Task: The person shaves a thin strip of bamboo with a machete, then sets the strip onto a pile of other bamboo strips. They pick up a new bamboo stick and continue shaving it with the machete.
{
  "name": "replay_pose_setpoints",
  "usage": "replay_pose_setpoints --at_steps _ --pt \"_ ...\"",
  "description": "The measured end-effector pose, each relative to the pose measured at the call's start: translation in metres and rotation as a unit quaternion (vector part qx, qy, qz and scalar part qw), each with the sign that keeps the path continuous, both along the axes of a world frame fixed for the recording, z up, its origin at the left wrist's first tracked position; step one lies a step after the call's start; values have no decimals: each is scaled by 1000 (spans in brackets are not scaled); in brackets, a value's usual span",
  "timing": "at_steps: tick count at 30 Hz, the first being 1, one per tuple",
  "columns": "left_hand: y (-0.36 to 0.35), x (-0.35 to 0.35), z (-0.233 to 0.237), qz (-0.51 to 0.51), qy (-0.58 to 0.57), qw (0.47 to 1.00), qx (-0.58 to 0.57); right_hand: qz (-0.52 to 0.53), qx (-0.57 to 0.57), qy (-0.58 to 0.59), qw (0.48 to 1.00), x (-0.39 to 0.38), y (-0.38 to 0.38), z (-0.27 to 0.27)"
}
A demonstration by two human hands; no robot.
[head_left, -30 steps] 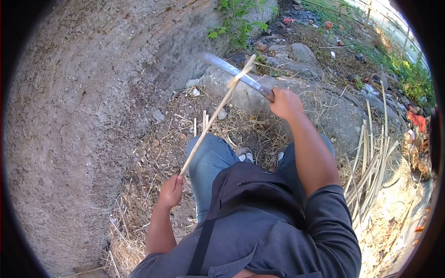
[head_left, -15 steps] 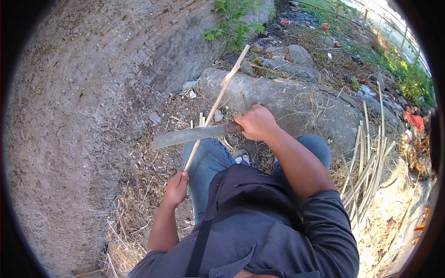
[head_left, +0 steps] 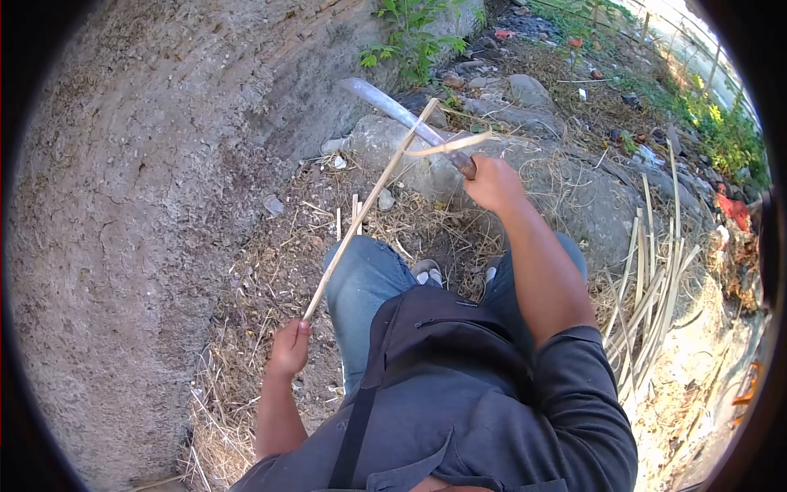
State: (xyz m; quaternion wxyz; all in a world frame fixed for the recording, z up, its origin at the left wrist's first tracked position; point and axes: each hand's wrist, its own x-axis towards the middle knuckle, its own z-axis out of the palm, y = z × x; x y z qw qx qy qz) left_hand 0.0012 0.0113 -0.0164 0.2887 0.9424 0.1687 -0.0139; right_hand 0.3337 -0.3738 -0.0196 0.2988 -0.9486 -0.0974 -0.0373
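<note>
My left hand is closed round the lower end of a long, thin pale strip, which slants up and away to the right. My right hand grips the dark handle of a long machete. Its blade points up and to the left and crosses the strip near the strip's far end. A curled pale shaving lies across the blade close to the handle.
A rough wall rises on the left. Ahead lies a large grey rock. Several long pale strips lie at the right. Dry shavings cover the ground between wall and legs. A green plant grows by the wall.
The machete has moved from across the strip's middle to its far end, its tip swinging up. My left hand has drawn down and left with the strip. A curled shaving now shows at the blade.
</note>
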Motion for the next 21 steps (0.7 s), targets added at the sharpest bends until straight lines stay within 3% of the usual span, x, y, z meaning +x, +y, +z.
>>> replay_pose_setpoints --at_steps 1,4,7,11,14,17,19,21 --pt "-4 0 -2 -3 -2 1000 1 20 22 25 999 -1 1 0" --pt "-17 6 -3 3 -5 1000 9 123 120 264 949 0 9 -6" --pt "-19 12 -10 8 -9 1000 8 156 5 33 987 -19 22 -11" --pt "-22 24 -11 -11 -14 1000 16 243 -141 -46 958 -28 30 4" --pt "-26 25 -6 -3 -14 999 -30 274 -143 -124 943 -34 30 11" --pt "-7 14 -2 11 -10 996 -86 186 -109 -170 962 -13 9 8" --pt "5 -2 8 6 -19 996 -81 12 -55 -100 993 4 -7 9" --pt "2 -1 23 -16 -12 999 -30 -33 -37 -66 997 14 -21 7"
